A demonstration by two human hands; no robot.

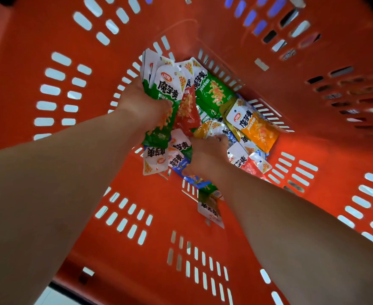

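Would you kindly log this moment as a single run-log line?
stage: gathering | left hand grips packet bunch | right hand grips packets from pile | place: inside orange basket

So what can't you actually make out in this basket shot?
- Head view: fingertips of the left hand, buried in the bunch of packets it grips.
- Head view: how many lower packets the right hand grips; the hand covers them.
- Head view: the basket floor, under the loose packets.
- Head view: things outside, blurred through the wall slots.

Bright even light, edges stretched by wide lens, slight blur
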